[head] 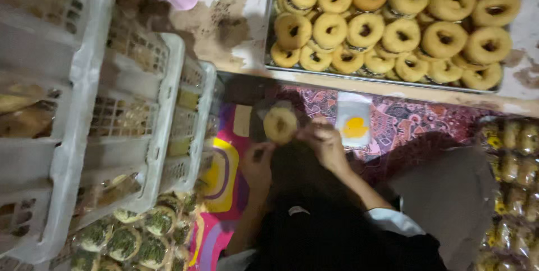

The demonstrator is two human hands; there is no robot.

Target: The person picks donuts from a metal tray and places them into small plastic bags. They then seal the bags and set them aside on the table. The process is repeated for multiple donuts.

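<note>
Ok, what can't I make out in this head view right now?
- Left hand: motion-blurred and dim, so its grip is unclear.
- Right hand: fingers blurred; its hold on the ring doughnut is unclear.
- Doughnut tray: its far end is cut by the top edge.
- Wrapped pastries: cut by the right edge, blurred.
- White crates: contents hidden behind the lattice walls.

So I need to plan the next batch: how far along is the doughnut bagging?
Done: wrapped pieces lie stacked at the right edge. In hand: the left hand and right hand hold one doughnut in clear wrap. Left: a metal tray piled with unwrapped doughnuts.
</note>
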